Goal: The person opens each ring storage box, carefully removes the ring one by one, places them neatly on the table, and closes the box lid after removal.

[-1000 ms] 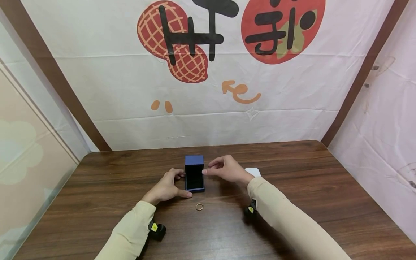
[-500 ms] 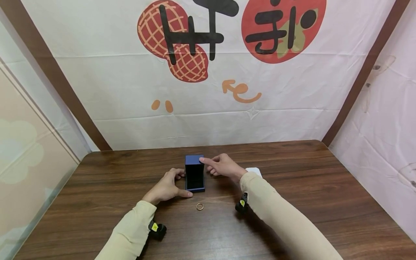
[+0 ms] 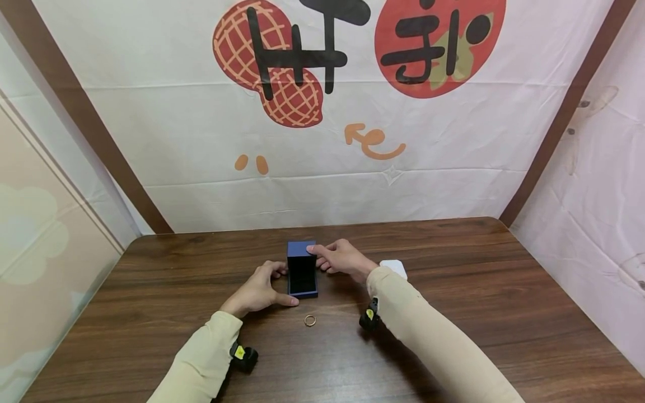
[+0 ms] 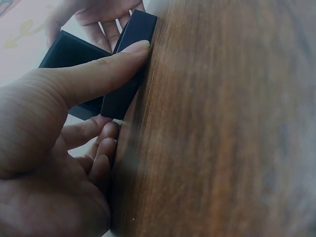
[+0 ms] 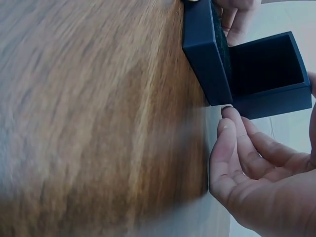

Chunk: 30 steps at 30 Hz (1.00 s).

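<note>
Pale sleeves: reach in from the lower edge of the frame; a black wrist device (image 3: pixel 245 358) sits under the left one.
Gold ring (image 3: pixel 309 326): on the wooden table (image 3: pixel 484 280), lower centre, just in front of the box and apart from both hands; likely light, hard, apt to skid — best pinched across the band.
Left hand (image 3: pixel 258 288): left of centre; thumb laid along the front of the base, other fingers bent at its left side, so the base sits between them.
Blue box (image 3: pixel 302 284): centre, lid raised, black inside; looks light and stiff, smooth-faced, its hinge probably the weak spot — base best steadied by its sides, lid taken by its outer edges.
Right hand (image 3: pixel 345 259): right of the box; thumb on the lid's upper right corner, fingers curled against the side, lightly gripping it.
White object (image 3: pixel 395 268): beyond the right wrist, partly hidden; kind unclear.
Printed backdrop (image 3: pixel 186 129): fills the top.
</note>
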### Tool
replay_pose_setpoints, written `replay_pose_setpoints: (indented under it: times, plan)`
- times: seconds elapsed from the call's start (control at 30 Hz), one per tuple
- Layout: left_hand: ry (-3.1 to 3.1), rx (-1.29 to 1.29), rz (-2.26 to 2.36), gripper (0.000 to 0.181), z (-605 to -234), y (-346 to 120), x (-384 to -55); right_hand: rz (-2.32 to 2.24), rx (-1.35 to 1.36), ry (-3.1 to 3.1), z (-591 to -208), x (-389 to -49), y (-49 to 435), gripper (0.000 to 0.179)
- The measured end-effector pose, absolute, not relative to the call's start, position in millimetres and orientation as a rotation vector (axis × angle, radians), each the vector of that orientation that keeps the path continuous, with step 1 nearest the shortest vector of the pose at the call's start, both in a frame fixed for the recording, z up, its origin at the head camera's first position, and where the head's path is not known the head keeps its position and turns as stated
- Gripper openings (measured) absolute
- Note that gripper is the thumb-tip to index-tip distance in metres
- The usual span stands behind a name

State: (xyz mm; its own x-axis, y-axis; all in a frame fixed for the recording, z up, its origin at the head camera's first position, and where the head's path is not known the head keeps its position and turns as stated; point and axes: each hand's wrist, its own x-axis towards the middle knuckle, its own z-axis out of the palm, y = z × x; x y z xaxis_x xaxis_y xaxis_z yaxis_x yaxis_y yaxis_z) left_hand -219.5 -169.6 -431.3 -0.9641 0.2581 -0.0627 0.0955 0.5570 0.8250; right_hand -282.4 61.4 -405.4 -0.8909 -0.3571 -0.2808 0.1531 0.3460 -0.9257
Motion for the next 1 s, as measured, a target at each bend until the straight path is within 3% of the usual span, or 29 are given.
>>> replay_pose_setpoints:
  times: [0.43, 1.0]
  plan:
    - [2.615, 0.317, 1.357, 0.08, -430.4, -169.7, -218.2, -1.609, -0.202, 2.207, -406.5, -275.3, 60.2, 0.041]
    - [2.617, 0.318, 1.343, 0.08, -428.2, -167.8, -215.8, -1.553, -0.38, 2.295, -411.8, -269.2, 67.2, 0.047]
